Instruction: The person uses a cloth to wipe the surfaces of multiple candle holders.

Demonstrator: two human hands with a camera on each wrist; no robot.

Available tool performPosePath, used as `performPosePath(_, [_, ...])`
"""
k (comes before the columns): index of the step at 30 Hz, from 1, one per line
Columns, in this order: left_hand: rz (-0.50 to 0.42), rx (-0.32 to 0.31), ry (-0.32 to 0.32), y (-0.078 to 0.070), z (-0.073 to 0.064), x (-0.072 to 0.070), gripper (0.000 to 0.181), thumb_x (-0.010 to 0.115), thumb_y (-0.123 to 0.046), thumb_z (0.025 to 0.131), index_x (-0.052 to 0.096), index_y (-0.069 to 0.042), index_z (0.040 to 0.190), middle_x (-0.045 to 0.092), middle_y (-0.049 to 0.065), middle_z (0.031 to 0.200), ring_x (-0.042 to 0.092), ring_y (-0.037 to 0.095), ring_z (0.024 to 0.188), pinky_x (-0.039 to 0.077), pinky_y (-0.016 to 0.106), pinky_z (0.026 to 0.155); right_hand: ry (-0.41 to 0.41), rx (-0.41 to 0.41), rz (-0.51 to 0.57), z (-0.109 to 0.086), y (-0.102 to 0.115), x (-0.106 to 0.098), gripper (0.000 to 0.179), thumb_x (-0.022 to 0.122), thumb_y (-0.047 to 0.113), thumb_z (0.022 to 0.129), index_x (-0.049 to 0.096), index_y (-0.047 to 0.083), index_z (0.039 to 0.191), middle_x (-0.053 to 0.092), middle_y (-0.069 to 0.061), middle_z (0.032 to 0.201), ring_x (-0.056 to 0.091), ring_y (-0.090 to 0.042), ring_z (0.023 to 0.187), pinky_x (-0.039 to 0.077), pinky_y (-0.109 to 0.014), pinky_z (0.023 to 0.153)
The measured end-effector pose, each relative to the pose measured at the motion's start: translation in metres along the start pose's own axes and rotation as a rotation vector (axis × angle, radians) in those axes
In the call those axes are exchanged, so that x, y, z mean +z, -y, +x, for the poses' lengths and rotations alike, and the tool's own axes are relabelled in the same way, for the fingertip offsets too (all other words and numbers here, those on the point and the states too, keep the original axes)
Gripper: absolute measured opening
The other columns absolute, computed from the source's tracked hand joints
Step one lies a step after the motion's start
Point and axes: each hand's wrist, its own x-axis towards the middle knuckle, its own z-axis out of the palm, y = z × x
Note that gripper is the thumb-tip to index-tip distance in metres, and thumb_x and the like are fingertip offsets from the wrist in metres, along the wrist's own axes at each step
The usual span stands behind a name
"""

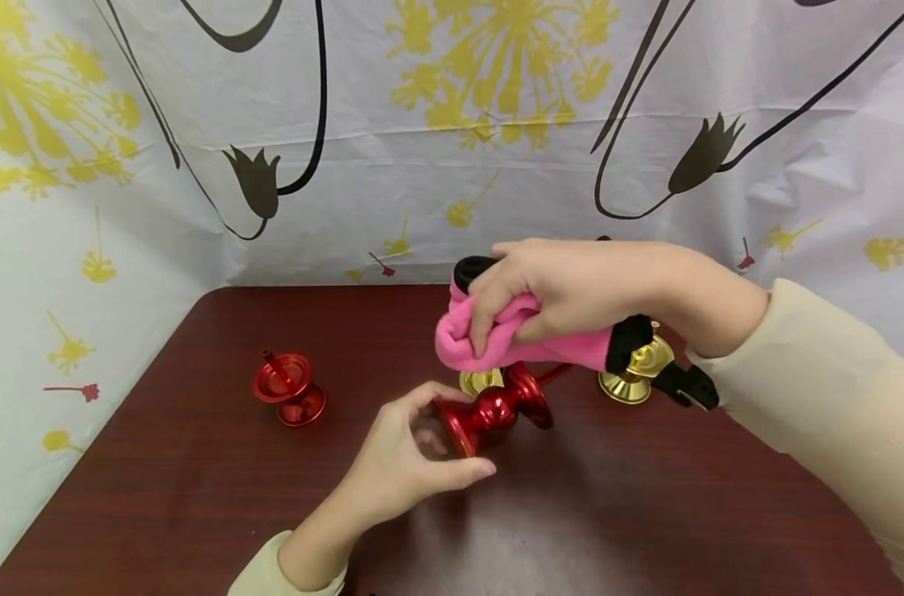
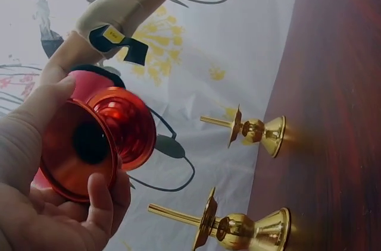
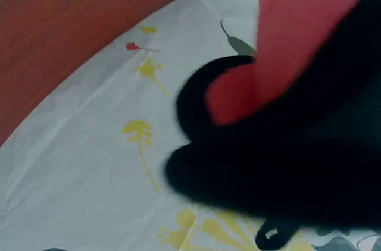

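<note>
My left hand grips a shiny red candlestick by its flared base. It is tipped on its side, the thin spike pointing right. In the left wrist view the hollow underside of the base faces the camera, with fingers curled round the rim. My right hand holds a bunched pink cloth with black edging, right above the candlestick's upper dish. That cloth fills much of the right wrist view and hides the fingers there.
Another red candlestick stands upright at the left of the dark wooden table. Behind the hands stand two gold candlesticks, one partly covered by the right arm and the other behind the held one. A patterned white sheet hangs behind.
</note>
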Motion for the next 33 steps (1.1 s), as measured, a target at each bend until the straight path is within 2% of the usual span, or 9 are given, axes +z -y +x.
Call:
performPosePath(3, [-0.034,0.041,0.042,0.001,-0.001,0.000,0.047,0.087,-0.014,0.073,0.064,-0.011,0.113,0.068,0.005,0.096,0.066,0.013,0.066,0.059,0.031,0.069,0.095,0.016,0.041,-0.002,0.003,-0.003,0.036,0.067,-0.004,0.087,0.076,0.031,0.093,0.069,0.024,0.099,0.063,0.001,0.108,0.005,-0.058,0.123])
performPosePath(6, [-0.069,0.073,0.086,0.000,-0.003,0.000,0.047,0.087,-0.010,0.072,0.063,-0.009,0.112,0.068,0.006,0.094,0.066,0.013,0.068,0.059,0.033,0.069,0.175,0.015,0.040,0.001,0.010,-0.004,0.034,0.069,-0.003,0.087,0.077,0.030,0.090,0.071,0.026,0.094,0.064,0.003,0.098,0.010,-0.052,0.122])
performPosePath(13, [-0.225,0.065,0.183,0.001,-0.003,0.001,0.052,0.086,-0.008,0.074,0.062,-0.006,0.120,0.067,0.006,0.105,0.065,0.009,0.085,0.060,0.033,0.076,0.262,0.022,0.101,0.008,0.017,0.000,0.032,0.069,-0.004,0.085,0.078,0.026,0.083,0.071,0.022,0.094,0.063,0.004,0.100,0.008,-0.050,0.124])
performPosePath(15, [-0.258,0.082,0.194,0.001,-0.003,0.000,0.051,0.085,-0.009,0.075,0.061,-0.002,0.120,0.067,0.008,0.104,0.064,0.009,0.085,0.060,0.032,0.076,0.264,0.021,0.132,0.007,0.013,0.001,0.035,0.065,-0.007,0.085,0.078,0.026,0.083,0.071,0.022,0.094,0.058,-0.001,0.104,0.020,-0.046,0.119])
performPosePath(17, [-0.289,0.086,0.193,0.001,-0.003,0.000,0.050,0.085,-0.010,0.076,0.061,0.002,0.118,0.067,0.008,0.101,0.064,0.009,0.084,0.060,0.030,0.076,0.259,0.008,0.168,0.006,0.005,0.003,0.036,0.063,-0.008,0.085,0.077,0.025,0.083,0.071,0.021,0.095,0.053,-0.007,0.108,0.023,-0.043,0.116])
performPosePath(20, [-0.331,0.081,0.182,0.001,-0.004,0.001,0.047,0.084,-0.011,0.077,0.059,0.005,0.113,0.066,0.005,0.096,0.063,0.009,0.082,0.058,0.027,0.075,0.239,-0.009,0.228,0.004,-0.009,0.008,0.037,0.059,-0.010,0.086,0.077,0.023,0.086,0.072,0.018,0.094,0.054,-0.010,0.112,0.021,-0.042,0.118])
performPosePath(22, [-0.348,0.071,0.179,0.000,-0.004,0.003,0.048,0.084,-0.013,0.077,0.058,0.005,0.112,0.066,0.003,0.096,0.063,0.008,0.081,0.058,0.025,0.075,0.221,-0.024,0.276,0.001,-0.020,0.013,0.037,0.057,-0.011,0.087,0.076,0.021,0.087,0.073,0.014,0.092,0.061,-0.008,0.111,0.009,-0.044,0.124])
performPosePath(24, [-0.355,0.072,0.181,-0.002,-0.005,0.005,0.049,0.084,-0.014,0.078,0.055,0.003,0.113,0.067,0.003,0.099,0.063,0.009,0.083,0.058,0.026,0.076,0.201,-0.037,0.318,-0.004,-0.029,0.018,0.038,0.056,-0.012,0.088,0.076,0.020,0.089,0.073,0.011,0.088,0.066,-0.008,0.107,0.005,-0.047,0.125])
performPosePath(33, [-0.331,0.081,0.200,-0.008,-0.011,0.005,0.066,0.088,-0.010,0.073,0.035,-0.007,0.113,0.066,0.012,0.108,0.066,0.015,0.097,0.059,0.035,0.082,0.210,-0.118,0.456,-0.015,-0.051,0.037,0.023,0.062,-0.002,0.091,0.076,0.017,0.092,0.074,0.002,0.086,0.069,-0.014,0.104,0.010,-0.057,0.123])
